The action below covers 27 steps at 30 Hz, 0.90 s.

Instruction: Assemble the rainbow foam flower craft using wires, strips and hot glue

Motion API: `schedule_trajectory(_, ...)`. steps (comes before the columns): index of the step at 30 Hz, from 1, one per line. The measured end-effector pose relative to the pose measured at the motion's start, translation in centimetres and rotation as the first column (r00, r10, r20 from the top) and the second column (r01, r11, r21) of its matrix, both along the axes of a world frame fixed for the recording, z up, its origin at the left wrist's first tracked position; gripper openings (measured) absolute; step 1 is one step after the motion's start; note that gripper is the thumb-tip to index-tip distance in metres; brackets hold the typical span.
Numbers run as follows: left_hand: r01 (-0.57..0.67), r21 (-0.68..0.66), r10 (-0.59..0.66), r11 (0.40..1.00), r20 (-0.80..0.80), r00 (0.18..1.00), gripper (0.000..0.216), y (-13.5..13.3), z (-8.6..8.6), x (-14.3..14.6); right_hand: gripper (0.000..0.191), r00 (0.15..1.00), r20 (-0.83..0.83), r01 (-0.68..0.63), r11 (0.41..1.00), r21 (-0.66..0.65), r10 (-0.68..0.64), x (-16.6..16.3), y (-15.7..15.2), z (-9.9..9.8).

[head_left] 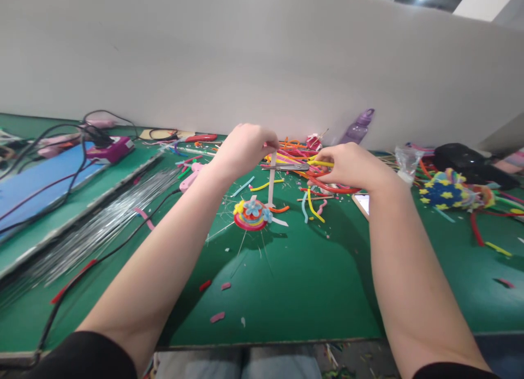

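- Reaching out over the green mat (311,281), both bare arms meet near the far side of the table, the 2 hands close together but apart.
- The left hand (245,147) is curled, fingertips pinched on the top end of a pale stick (272,185); the stick stands nearly upright, its long axis running toward the mat and its lower end just beside the round pipe-cleaner flower disc (251,214).
- The right hand (352,166) grasps a yellow pipe cleaner (321,163), which lies roughly level and points left toward the other hand; a red hoop (327,186) sits under this hand, touching it or not I cannot tell.
- Scissors (286,166) lie between the 2 hands, among a heap of loose coloured pipe cleaners (295,150).
- No brand, label or writing can be read anywhere.
- A purple bottle (358,129) stands by the wall, a bundle of silver wires (94,226) lies to the left, and a blue-and-yellow ball (444,191) to the right.
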<state>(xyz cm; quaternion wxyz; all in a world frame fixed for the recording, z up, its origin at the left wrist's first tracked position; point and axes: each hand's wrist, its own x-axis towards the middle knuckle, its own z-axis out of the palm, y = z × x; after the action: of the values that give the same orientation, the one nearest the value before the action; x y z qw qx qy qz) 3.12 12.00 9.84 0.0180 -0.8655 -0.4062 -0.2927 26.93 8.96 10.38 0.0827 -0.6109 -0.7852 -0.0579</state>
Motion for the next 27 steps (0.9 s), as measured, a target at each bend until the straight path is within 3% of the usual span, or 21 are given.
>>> schedule_trajectory(27,-0.043,-0.039,0.046,0.998,0.090,0.995,0.019,0.25,-0.15,-0.44,0.036,1.000,0.016,-0.011,1.000,0.003,0.011,0.68,0.17,-0.09)
